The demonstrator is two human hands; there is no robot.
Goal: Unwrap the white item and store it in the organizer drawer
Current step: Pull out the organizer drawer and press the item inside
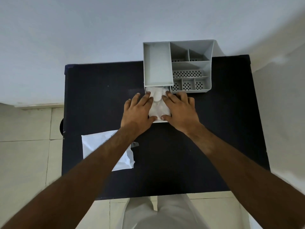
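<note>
A grey organizer stands at the far edge of the black table. Its drawer is pulled out toward me from under the left tray. The white item lies inside the drawer, crumpled and soft-looking. My left hand rests flat on the drawer's left side, fingers spread over the item's edge. My right hand lies flat on the right side in the same way. Both thumbs sit at the drawer's near edge. The white wrapper lies on the table at the near left, partly under my left forearm.
The organizer has several perforated compartments on its right and a plain tray on its left. A pale wall rises behind the table. Tiled floor shows to the left, and my light trousers at the bottom.
</note>
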